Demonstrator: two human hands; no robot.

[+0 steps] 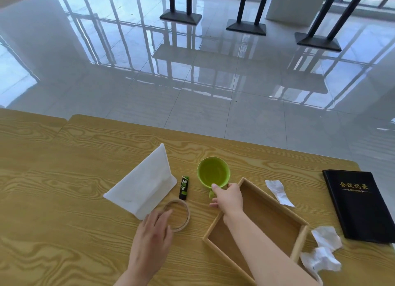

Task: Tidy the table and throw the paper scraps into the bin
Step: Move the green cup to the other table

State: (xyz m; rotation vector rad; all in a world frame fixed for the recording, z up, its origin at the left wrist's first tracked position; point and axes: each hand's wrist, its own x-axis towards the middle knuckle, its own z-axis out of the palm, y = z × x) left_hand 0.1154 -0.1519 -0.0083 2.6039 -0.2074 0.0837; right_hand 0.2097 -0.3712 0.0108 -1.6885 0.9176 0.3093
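White paper scraps (pixel 279 192), crumpled, light and soft enough to pinch anywhere, lie near the counter (pixel 64 179)'s right edge, beside the wooden tray (pixel 297 218), while the right hand (pixel 229 197) grasps the green cup (pixel 213 172)'s handle and the left hand (pixel 152 238) hovers released over a tape ring (pixel 181 216).

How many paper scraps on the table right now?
3. One flat scrap between the wooden tray and the black notebook; two crumpled scraps at the tray's near right corner. Others may lie outside the frame.

green cup (pixel 213 172) | glue stick (pixel 184 188) | tape roll (pixel 181 214) | wooden tray (pixel 267 202) | black notebook (pixel 361 206)
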